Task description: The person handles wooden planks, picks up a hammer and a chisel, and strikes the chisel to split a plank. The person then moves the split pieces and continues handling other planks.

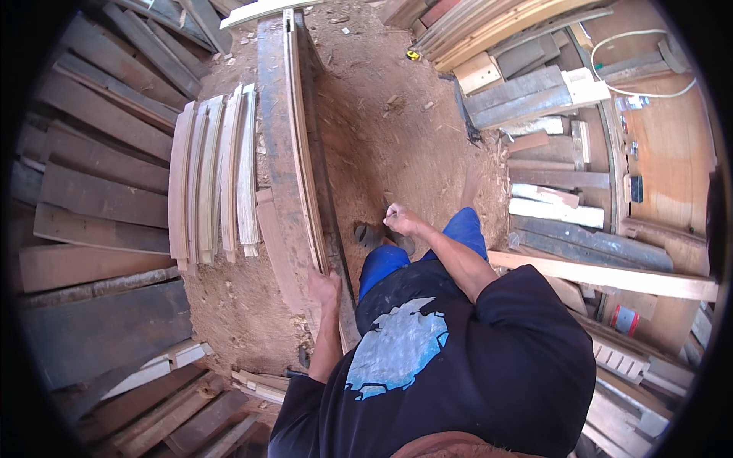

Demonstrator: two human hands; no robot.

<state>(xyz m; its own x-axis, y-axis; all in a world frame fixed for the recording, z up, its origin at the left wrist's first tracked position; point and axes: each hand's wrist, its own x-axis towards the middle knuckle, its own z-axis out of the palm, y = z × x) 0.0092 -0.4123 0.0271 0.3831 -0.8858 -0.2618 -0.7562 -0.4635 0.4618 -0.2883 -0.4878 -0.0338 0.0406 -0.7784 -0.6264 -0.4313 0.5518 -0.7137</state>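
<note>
A long, narrow wooden strip point(303, 168) lies lengthwise along a worn beam-like bench point(272, 69) in front of me. My left hand point(326, 287) is closed around the near end of this strip, at the bench's right edge. To the right of the bench, my right hand point(402, 220) is held over the ground near my knees, its fingers pressed together. A small dark bit shows by the fingertips, too little to tell what it is. The strip's far end has a notch or slot.
Several pale moulded strips point(206, 175) lie side by side left of the bench. Dark planks point(99, 187) are stacked along the left. More boards and offcuts point(527, 99) fill the right side. A yellow tape measure point(413, 55) lies on the sawdust-covered ground point(427, 145).
</note>
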